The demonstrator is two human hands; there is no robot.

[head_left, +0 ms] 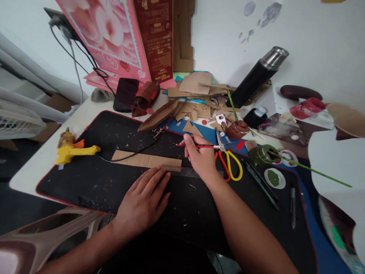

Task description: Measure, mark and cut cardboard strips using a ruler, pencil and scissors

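A long cardboard strip [137, 159] lies on the black mat [108, 186]. Along its lower right edge runs a clear ruler [186, 172]. My left hand [145, 192] lies palm down, fingers spread, with fingertips at the ruler's left end and the strip's edge. Above the ruler's right part, my right hand [199, 154] pinches a thin red pencil [203, 146], its tip pointing left. Scissors [229, 161] with red and yellow handles lie just right of that hand.
A yellow glue gun [75, 148] sits at the left, its cord crossing the strip. Cardboard scraps [199, 110], a black flask [256, 78] and a brown paint jar [237, 129] stand behind. Pens [261, 184] and a green paint jar [262, 154] are at the right.
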